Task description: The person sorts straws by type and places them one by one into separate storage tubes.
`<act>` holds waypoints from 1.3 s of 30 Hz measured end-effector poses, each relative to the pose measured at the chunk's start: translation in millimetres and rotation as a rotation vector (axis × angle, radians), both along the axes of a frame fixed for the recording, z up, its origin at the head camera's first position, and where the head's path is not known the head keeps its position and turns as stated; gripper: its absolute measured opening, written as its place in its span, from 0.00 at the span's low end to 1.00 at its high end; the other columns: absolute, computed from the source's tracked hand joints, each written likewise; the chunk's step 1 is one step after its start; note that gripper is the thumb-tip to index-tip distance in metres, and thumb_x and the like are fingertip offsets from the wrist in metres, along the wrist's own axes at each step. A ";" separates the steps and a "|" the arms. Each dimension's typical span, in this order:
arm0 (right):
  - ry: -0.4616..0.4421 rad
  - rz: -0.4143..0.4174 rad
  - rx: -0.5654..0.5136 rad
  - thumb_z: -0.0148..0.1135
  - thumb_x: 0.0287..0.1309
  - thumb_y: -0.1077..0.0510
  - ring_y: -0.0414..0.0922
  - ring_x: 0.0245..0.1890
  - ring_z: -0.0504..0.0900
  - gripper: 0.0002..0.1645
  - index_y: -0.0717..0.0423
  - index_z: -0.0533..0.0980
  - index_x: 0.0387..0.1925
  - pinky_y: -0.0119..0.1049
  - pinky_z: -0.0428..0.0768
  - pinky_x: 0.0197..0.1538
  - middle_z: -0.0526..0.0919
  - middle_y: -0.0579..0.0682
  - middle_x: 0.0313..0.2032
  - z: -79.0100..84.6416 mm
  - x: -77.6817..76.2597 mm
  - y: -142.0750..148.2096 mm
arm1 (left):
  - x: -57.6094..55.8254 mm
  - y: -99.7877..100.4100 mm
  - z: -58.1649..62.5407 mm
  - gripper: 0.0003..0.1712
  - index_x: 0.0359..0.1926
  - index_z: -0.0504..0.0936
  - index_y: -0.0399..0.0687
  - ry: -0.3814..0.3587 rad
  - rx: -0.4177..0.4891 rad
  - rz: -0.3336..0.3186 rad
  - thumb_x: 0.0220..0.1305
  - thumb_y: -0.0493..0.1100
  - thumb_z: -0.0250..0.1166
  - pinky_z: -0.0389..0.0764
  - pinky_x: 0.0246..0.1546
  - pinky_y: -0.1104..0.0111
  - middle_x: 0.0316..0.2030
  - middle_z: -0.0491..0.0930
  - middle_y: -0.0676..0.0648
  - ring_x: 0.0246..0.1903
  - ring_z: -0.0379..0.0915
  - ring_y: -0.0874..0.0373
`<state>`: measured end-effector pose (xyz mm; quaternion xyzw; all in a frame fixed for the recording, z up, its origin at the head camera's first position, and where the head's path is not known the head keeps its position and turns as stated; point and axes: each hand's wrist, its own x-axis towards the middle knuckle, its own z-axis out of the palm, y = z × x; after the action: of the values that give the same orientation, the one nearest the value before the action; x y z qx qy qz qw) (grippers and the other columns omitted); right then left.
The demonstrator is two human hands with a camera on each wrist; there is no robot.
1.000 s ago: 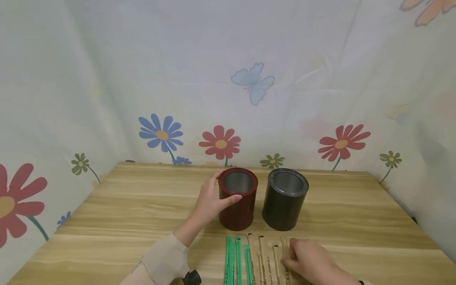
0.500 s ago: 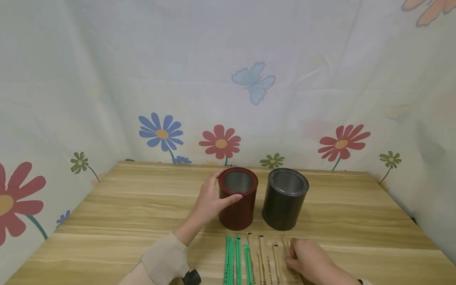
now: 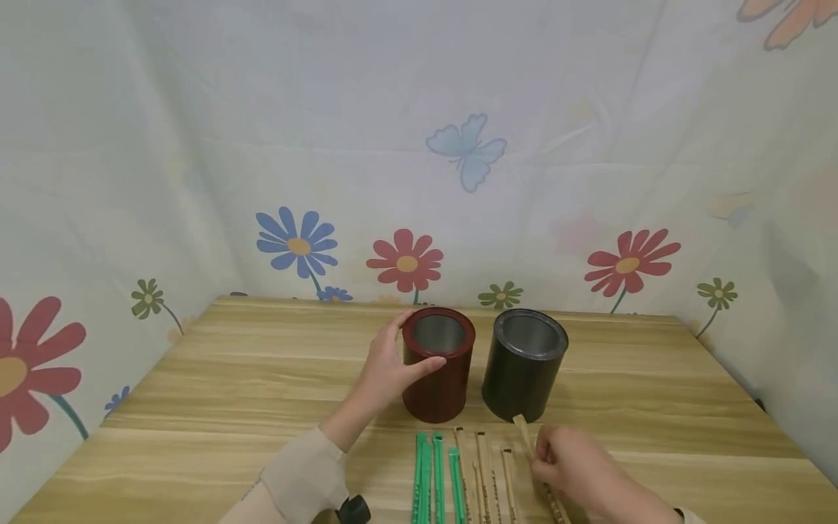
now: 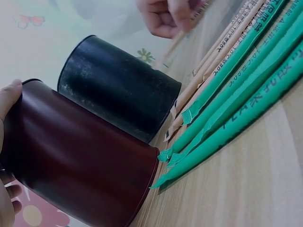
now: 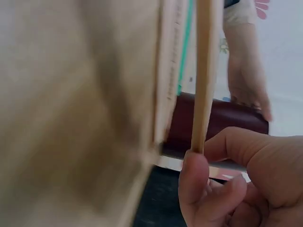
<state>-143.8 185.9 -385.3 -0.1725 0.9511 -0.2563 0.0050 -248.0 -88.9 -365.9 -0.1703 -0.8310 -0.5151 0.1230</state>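
Observation:
My left hand (image 3: 386, 367) holds the dark red can (image 3: 437, 391) near its rim, thumb on the near side. The can stands upright with its top uncovered. Between thumb and fingers, my right hand (image 3: 577, 469) pinches a brown paper-wrapped straw (image 5: 205, 71). The straw's far end reaches the foot of the black can (image 3: 520, 386) in the head view, and in the right wrist view it stands off the table. To the left of this hand lie several other brown wrapped straws (image 3: 482, 466) and several green wrapped straws (image 3: 424, 473), roughly side by side.
Both cans stand on a wood-grain table (image 3: 262, 393), the black one just right of the red one. A pale cloth (image 3: 353, 109) printed with flowers and butterflies hangs behind the table and along its sides.
My right hand has taken the rightmost brown straw away from the row, slid it right, and raised it slightly toward the black can. The left hand stays on the red can.

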 end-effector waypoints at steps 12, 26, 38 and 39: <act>-0.126 0.098 -0.151 0.60 0.60 0.55 0.36 0.14 0.74 0.08 0.55 0.73 0.30 0.32 0.73 0.14 0.75 0.42 0.17 71.0 -11.2 2.7 | -1.4 -0.8 -1.3 0.54 0.69 0.60 0.41 0.028 0.002 -0.011 0.47 0.56 0.76 0.65 0.64 0.42 0.66 0.66 0.42 0.67 0.60 0.43; 0.189 0.097 -0.293 0.61 0.62 0.58 0.42 0.14 0.74 0.08 0.59 0.72 0.36 0.35 0.75 0.18 0.79 0.51 0.20 156.2 -47.8 -6.0 | -2.3 -1.5 -2.9 0.52 0.69 0.61 0.43 0.035 0.014 -0.018 0.47 0.56 0.76 0.65 0.64 0.42 0.66 0.66 0.43 0.67 0.60 0.44; 0.457 0.018 -0.477 0.57 0.66 0.55 0.40 0.15 0.75 0.11 0.60 0.71 0.40 0.32 0.73 0.18 0.79 0.40 0.22 182.8 -82.8 -24.2 | -3.1 -1.5 -5.0 0.51 0.67 0.63 0.42 0.063 0.017 -0.018 0.47 0.54 0.76 0.65 0.64 0.42 0.64 0.69 0.43 0.65 0.62 0.45; 0.475 0.010 -0.509 0.57 0.66 0.55 0.40 0.15 0.75 0.11 0.60 0.71 0.40 0.32 0.73 0.17 0.79 0.39 0.22 183.3 -85.7 -26.1 | -3.2 -1.6 -5.1 0.50 0.67 0.63 0.42 0.072 0.007 -0.011 0.47 0.54 0.76 0.66 0.63 0.42 0.64 0.69 0.43 0.65 0.62 0.44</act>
<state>-229.4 159.8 -202.0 -0.2277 0.8304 -0.4379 -0.2585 -251.2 -90.5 -371.0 -0.1928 -0.8234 -0.5120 0.1505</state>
